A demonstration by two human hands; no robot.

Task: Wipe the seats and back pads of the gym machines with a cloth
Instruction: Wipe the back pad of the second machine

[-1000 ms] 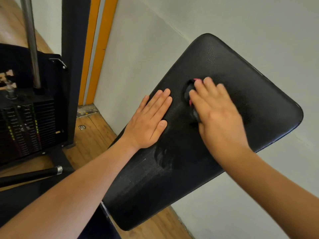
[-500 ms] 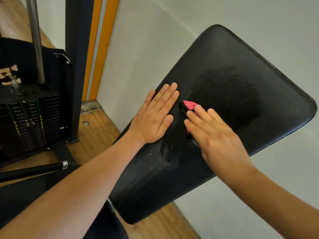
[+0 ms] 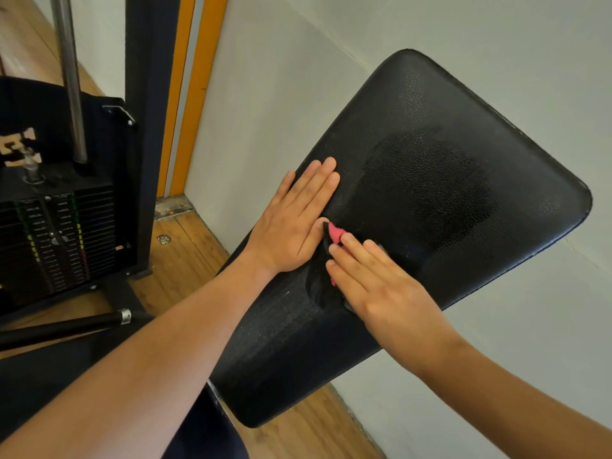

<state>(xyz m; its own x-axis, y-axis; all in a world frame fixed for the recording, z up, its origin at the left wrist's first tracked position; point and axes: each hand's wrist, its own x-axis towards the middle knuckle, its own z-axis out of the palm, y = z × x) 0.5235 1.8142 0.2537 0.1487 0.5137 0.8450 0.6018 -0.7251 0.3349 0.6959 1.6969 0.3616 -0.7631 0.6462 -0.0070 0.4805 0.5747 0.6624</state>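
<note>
Mid-wipe on a pad (image 3: 430, 193), likely seat or back pad, can't tell which. The right hand (image 3: 381, 279) presses a cloth (image 3: 336, 234) flat under straight, close-set fingers; only a pink tip and a dark edge poke out past the fingertips, the rest hidden beneath the palm. The left hand (image 3: 294, 226) lies just beside it, fingers straight and together, palm flat on the pad, bracing it. Its thumb tip nearly touches the cloth.

Next move, as a guess: sweep the cloth toward the wrist side, where the pad narrows and shows dusty grey streaks, then shift the bracing hand off its patch.

Pad: black pebbled vinyl, rounded corners, wide beyond the fingertips, tapering nearer the forearms. Dark damp-looking blotch beyond the right fingertips. Cloth looks soft and thin. Weight stack (image 3: 56, 240) beyond the left forearm: black metal plates.
</note>
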